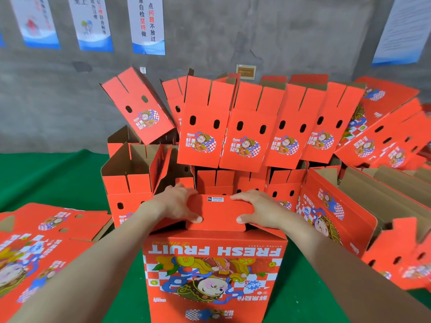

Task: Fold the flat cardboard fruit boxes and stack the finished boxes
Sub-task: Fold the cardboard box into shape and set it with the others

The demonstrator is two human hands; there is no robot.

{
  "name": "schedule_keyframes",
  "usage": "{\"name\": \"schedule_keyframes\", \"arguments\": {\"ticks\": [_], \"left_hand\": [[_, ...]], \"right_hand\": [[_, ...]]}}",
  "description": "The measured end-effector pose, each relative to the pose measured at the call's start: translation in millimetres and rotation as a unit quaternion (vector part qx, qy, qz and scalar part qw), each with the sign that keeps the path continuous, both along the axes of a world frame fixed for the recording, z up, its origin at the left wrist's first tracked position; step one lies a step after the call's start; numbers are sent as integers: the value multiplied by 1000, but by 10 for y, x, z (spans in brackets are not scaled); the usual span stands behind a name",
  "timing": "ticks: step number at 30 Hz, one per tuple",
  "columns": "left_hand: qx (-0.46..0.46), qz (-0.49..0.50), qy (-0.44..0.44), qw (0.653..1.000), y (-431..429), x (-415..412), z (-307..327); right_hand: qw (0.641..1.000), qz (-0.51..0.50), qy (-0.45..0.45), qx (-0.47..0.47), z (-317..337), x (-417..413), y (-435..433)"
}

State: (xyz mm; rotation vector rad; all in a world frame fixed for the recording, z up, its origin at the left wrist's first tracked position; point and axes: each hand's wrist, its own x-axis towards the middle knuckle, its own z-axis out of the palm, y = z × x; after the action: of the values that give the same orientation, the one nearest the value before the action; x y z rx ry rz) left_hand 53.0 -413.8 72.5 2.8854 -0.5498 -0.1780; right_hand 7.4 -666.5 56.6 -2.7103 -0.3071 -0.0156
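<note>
Bottom-closing step: the fruit box [214,276] stands upside down on the green bench [58,178], nearest the camera; left hand [175,203] and right hand [256,209], each grip flat and unclenched, press its barcoded flap [218,213] down; next, I judge, the flap needs tucking home; one box in hand, at least six finished boxes [203,127] stacked behind; flat blanks [46,229] uncountable.

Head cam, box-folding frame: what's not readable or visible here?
All head view.
Inside of the front box: hidden by the top flap that the left hand and right hand press on.
Barcode label on that flap: too small to read.
Flat boxes at left: blurred, cut by the frame edge.
Wall posters: tops cut off by the upper edge.
</note>
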Motion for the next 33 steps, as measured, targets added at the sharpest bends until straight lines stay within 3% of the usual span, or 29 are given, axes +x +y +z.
{"name": "schedule_keyframes", "arguments": {"ticks": [12, 21, 23, 26, 30, 33], "left_hand": [[12, 45, -53, 998, -99, -116, -43], [-20, -27, -12, 999, 110, -23, -63], [-56, -31, -17, 998, 123, -37, -62], [-184, -34, -40, 982, 176, -74, -22], [-421, 64, 28, 904, 377, -152, 5], [-402, 148, 133, 894, 572, -212, -124]], "right_hand": [[996, -10, -44, -78, -58, -35, 47], [998, 15, -27, -63, -73, 15, -28], [997, 13, -28, -67, -87, 19, -21], [997, 9, -28, -71, -87, 21, -27], [997, 7, -37, -75, -88, 5, -50], [997, 9, -46, -60, -104, 0, -66]]}}
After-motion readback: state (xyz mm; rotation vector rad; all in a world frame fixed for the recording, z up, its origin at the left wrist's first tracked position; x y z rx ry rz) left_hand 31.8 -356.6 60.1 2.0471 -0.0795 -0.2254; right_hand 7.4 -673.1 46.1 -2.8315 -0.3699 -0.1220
